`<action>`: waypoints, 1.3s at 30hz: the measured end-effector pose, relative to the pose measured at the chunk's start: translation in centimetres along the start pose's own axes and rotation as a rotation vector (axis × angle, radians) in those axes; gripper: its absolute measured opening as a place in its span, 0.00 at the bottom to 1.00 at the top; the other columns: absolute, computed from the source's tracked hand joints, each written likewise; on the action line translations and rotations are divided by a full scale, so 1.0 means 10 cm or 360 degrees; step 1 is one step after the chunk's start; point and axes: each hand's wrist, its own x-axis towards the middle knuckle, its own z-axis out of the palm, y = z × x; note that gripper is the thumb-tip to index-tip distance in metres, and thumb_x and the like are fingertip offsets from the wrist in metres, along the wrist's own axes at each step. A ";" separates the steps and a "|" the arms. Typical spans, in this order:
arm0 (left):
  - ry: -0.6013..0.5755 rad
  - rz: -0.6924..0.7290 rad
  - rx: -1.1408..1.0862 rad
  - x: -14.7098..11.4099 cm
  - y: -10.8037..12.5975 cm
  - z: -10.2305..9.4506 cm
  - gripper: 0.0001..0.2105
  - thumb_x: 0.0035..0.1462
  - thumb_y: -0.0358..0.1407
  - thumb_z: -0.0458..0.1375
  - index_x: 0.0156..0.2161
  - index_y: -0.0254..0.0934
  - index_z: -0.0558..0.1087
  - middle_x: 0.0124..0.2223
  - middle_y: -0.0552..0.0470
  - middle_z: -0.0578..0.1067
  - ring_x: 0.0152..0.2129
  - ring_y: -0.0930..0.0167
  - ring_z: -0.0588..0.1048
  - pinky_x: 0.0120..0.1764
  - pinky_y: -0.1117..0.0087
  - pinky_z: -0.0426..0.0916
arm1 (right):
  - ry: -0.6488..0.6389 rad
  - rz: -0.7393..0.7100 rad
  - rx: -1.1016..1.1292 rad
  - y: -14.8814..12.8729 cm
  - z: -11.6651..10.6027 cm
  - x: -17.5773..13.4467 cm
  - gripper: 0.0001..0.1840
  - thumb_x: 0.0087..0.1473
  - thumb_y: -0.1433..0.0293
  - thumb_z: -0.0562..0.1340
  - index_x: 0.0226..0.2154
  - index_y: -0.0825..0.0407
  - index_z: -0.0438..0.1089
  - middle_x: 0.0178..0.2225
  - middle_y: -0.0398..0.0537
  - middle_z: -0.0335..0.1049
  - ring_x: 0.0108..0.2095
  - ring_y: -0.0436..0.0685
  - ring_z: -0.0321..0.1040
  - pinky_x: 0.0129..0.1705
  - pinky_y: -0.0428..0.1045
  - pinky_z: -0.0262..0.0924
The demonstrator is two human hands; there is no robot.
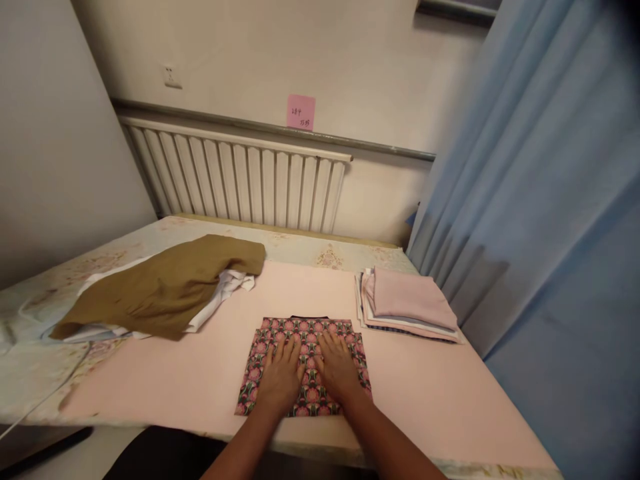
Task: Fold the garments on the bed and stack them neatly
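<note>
The table with a flowery cover (330, 257) has a big pink sheet (310, 287) on it. A messy brown and white pile (165, 287) sits left, a neat folded stack (407, 293) sits right, and a folded patterned cloth (310, 387) lies near, in the middle.

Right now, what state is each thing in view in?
Printed cloth: folded, flat.
Left hand: palm down on it.
Right hand: palm down on it.
Brown cloth: rumpled, over white cloth.
Cloth stack: folded, pink on top.
Curtain: hanging.
Note: written on.
Socket: nothing plugged in.
Radiator: cannot tell.
</note>
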 end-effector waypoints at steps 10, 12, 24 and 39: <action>-0.0008 -0.0117 0.0014 -0.05 -0.27 -0.07 0.27 0.64 0.46 0.44 0.64 0.39 0.59 0.67 0.46 0.58 0.65 0.57 0.52 0.62 0.48 0.47 | 0.0025 0.0156 -0.0138 0.35 -0.10 -0.12 0.27 0.64 0.62 0.47 0.61 0.55 0.59 0.65 0.52 0.51 0.66 0.62 0.44 0.66 0.60 0.38; 0.0003 -0.0134 0.0003 -0.08 -0.33 -0.07 0.28 0.64 0.48 0.43 0.65 0.39 0.57 0.67 0.47 0.58 0.65 0.58 0.51 0.62 0.49 0.47 | 0.0012 0.0165 -0.0160 0.39 -0.11 -0.15 0.27 0.64 0.62 0.47 0.61 0.55 0.60 0.66 0.52 0.50 0.66 0.62 0.44 0.66 0.60 0.38; -0.0013 -0.0172 -0.0007 -0.33 -0.55 -0.10 0.26 0.65 0.45 0.40 0.65 0.40 0.56 0.68 0.48 0.57 0.65 0.60 0.53 0.62 0.50 0.49 | -0.0028 0.0176 -0.0202 0.58 -0.06 -0.39 0.28 0.63 0.64 0.47 0.64 0.53 0.54 0.66 0.51 0.50 0.67 0.60 0.42 0.65 0.59 0.41; 0.0163 0.0081 -0.0050 -0.77 -0.77 -0.11 0.24 0.65 0.43 0.45 0.65 0.46 0.56 0.67 0.52 0.59 0.64 0.63 0.54 0.60 0.56 0.55 | 0.0029 0.0031 0.0341 0.54 -0.33 -0.96 0.28 0.63 0.61 0.52 0.63 0.48 0.55 0.66 0.47 0.51 0.67 0.59 0.40 0.65 0.60 0.46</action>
